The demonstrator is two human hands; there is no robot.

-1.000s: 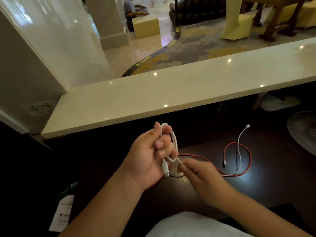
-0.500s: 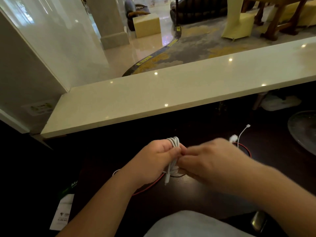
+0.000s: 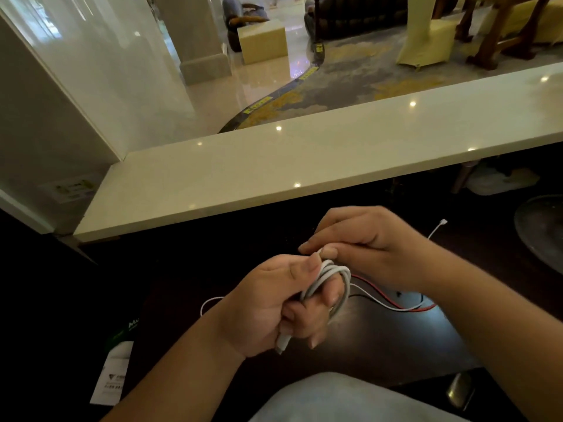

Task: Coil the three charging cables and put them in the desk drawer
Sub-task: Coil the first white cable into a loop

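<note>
Nearest us, our left hand [image 3: 274, 303] curls its fingers round the white cable [image 3: 330, 280], whose loops wrap those fingers above the dark desk [image 3: 380, 339]. Just beyond the coil, our right hand [image 3: 362, 242] pinches the cable's end between thumb and fingertips. Right of the coil, a red cable [image 3: 393, 303] and a thinner white cable [image 3: 435, 229] lie loose on the desk. Beyond the coil runs a pale counter [image 3: 304, 159].
</note>
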